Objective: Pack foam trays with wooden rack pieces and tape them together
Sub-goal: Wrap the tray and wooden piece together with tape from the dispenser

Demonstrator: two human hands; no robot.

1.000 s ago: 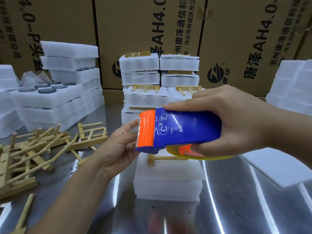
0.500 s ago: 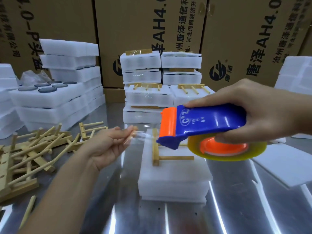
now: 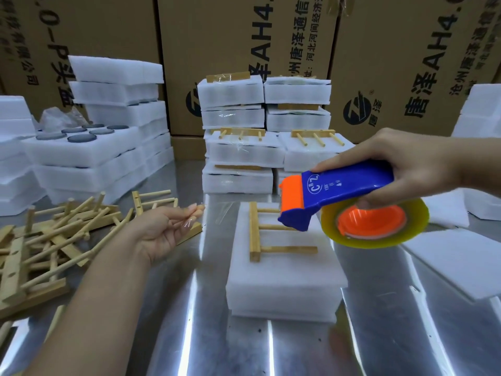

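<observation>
On a metal surface (image 3: 189,335), stacked foam trays (image 3: 284,283) sit at centre with a wooden rack piece (image 3: 260,232) on top, the right hand (image 3: 417,169) grips a dispenser (image 3: 347,185) above, and the left hand (image 3: 162,229) pinches clear tape (image 3: 225,213).

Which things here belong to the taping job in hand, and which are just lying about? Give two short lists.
In hand: left hand pinching the tape; right hand gripping the dispenser; rack on the foam stack.

Lying about: loose racks; taped packs; boxes; foam sheet; discs.
</observation>
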